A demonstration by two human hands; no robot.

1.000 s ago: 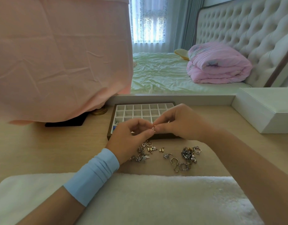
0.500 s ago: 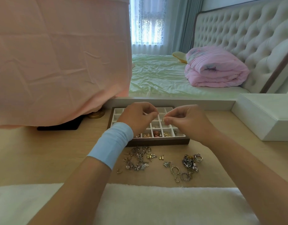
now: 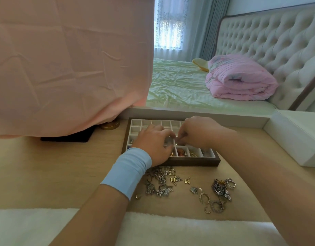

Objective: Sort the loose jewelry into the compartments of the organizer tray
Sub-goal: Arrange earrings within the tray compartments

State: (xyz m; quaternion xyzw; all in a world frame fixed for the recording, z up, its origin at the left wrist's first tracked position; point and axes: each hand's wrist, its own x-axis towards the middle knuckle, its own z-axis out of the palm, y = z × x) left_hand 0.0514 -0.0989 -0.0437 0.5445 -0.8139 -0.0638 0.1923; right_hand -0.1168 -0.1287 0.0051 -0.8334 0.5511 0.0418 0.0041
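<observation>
**A:** Both hands have gone forward and down since a second ago. Then they were held up over the front edge of the organizer tray; now they sit low over its compartments.

**B:** Where exactly?

**A:** The left hand covers the left-middle compartments, and the right hand covers the middle and right ones. Their fingertips meet above a divider near the tray's centre.

**B:** Are they holding anything?

**A:** The fingers of both are curled, with the tips close together. I cannot tell whether a piece is pinched between them, as that spot is too small and blurred.

**B:** And the jewelry?

**A:** The loose jewelry lies on the bench just in front of the tray, in two clusters. Silver charms and a heart pendant lie beside the left wrist, and rings and hoops lie further right. The tray's front row holds gold bits and a reddish piece.

**B:** What's around it?

**A:** There is a blue wristband on the left wrist and a white fluffy mat along the near edge. At the left a pink cloth hangs over a round gold base and a flat black object. A white box stands at the right. Behind the bench is a bed with a folded pink quilt.
</observation>
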